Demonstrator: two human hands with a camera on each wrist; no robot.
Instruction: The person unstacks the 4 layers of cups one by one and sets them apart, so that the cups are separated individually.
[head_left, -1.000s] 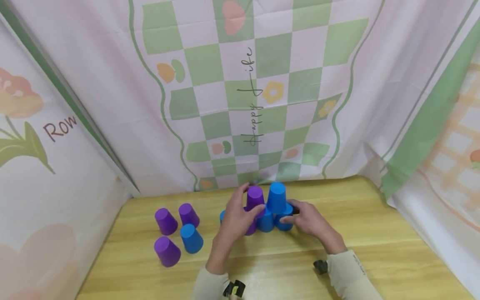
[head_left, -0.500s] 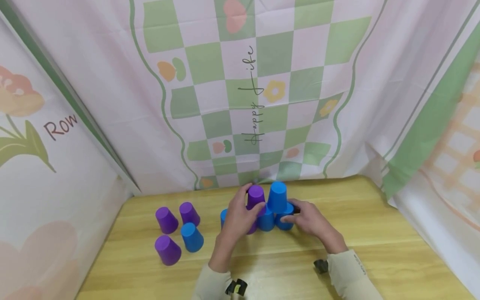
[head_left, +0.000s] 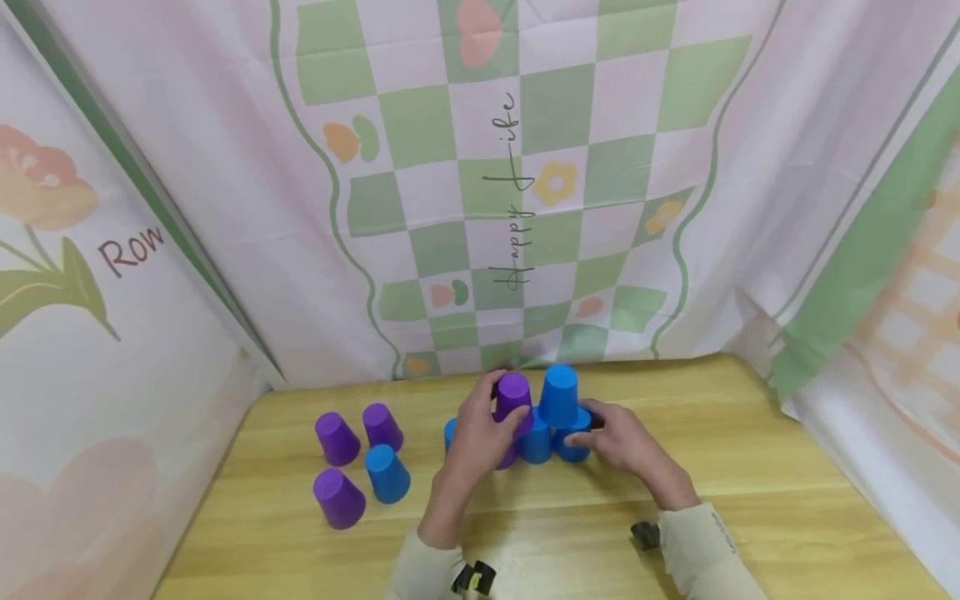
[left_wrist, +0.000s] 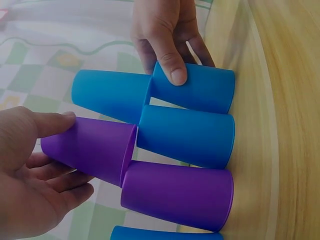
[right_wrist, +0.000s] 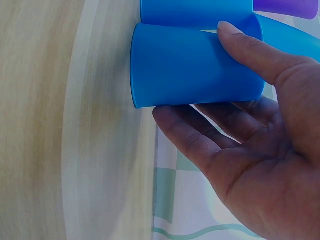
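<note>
Upside-down cups stand in two tiers near the table's back edge. My left hand (head_left: 474, 435) holds the upper purple cup (left_wrist: 95, 147) between thumb and fingers; its rim rests on a lower purple cup (left_wrist: 177, 195) and the middle blue cup (left_wrist: 187, 135). Beside it sits an upper blue cup (head_left: 559, 395), over the two right-hand blue cups. My right hand (head_left: 621, 437) grips the bottom-right blue cup (right_wrist: 195, 65), thumb on the near side and fingers behind. Another bottom blue cup (left_wrist: 165, 234) is cut off in the left wrist view and mostly hidden by my left hand in the head view.
To the left, a separate group of upside-down cups stands on the wooden table (head_left: 555, 533): several purple, such as the front purple cup (head_left: 339, 498), and one blue cup (head_left: 387, 473). A patterned curtain (head_left: 480, 208) hangs right behind the table.
Both hands keep their places on the cups, and the stack looks the same. The whole head view has shifted slightly.
</note>
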